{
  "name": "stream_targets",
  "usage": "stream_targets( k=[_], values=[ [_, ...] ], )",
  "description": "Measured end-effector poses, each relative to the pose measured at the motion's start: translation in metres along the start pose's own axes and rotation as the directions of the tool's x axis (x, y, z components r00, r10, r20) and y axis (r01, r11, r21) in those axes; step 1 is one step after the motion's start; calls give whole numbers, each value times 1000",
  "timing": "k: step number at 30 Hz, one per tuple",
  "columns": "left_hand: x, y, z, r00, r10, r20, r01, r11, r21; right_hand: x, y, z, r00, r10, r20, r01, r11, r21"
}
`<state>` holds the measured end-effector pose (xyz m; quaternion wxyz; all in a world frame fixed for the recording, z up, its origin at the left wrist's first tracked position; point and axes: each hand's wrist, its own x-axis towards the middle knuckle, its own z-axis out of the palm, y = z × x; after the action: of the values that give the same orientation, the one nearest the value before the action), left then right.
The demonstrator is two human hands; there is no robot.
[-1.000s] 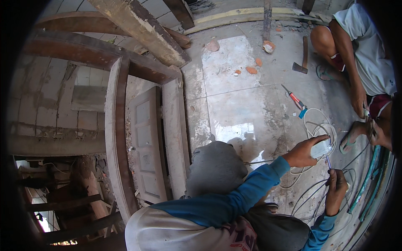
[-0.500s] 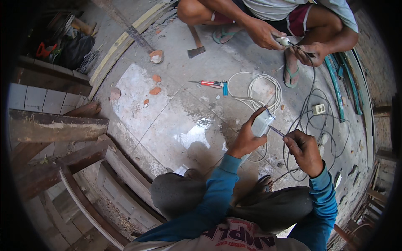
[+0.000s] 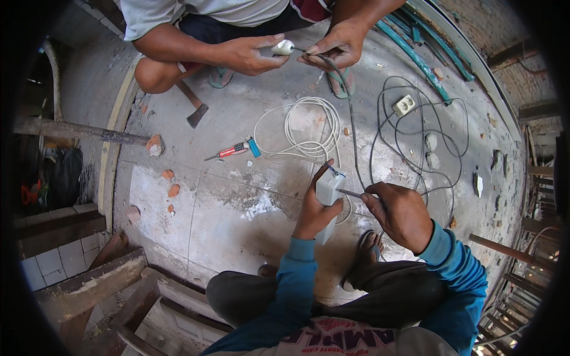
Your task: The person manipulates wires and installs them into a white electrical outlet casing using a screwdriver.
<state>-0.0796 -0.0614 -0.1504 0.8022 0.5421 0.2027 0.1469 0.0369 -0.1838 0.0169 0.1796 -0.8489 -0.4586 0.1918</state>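
My left hand [image 3: 314, 210] is wrapped round a long white power strip [image 3: 326, 191], held slanted above the floor; its socket face is not visible. Pinched in my right hand [image 3: 404, 215] is a thin screwdriver [image 3: 351, 193], its metal shaft pointing left with the tip at the strip's side. My fingers hide most of the screwdriver's handle. Just beyond the strip lies a coil of white cable [image 3: 289, 127], running up close to the strip's far end. Across from me, another person's hands hold a white plug [image 3: 283, 47] and the dark cable [image 3: 350, 113] leading from it.
A red-handled screwdriver [image 3: 231, 151] and a blue lighter [image 3: 253, 147] lie on the floor by the coil. An axe [image 3: 197, 114] rests farther back. Tangled dark cable and a white socket [image 3: 404, 105] are on the right. Wooden beams [image 3: 95, 276] stand at left; brick pieces [image 3: 173, 190] lie nearby.
The whole view has shifted and turned, so the floor things appear displaced. My hands keep their hold, the screwdriver tip still at the strip. The other person still holds the plug and cable.
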Motion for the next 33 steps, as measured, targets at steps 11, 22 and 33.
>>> stream_targets(
  k=[11, 22, 33],
  values=[
    [1, -1, 21, 990, -56, 130, 51, 998, 42, -25, 21, -10, 987, 65, -147, -53, 995, 85],
    [3, 25, 20, 982, -88, 167, 80, 995, 56, -34, 9, -13, 975, 108, -192, -85, 988, 127],
    [-7, 11, 71, 911, -203, 360, 206, 978, 32, -100, 20, -8, 896, 326, -302, -285, 943, 173]
  ],
)
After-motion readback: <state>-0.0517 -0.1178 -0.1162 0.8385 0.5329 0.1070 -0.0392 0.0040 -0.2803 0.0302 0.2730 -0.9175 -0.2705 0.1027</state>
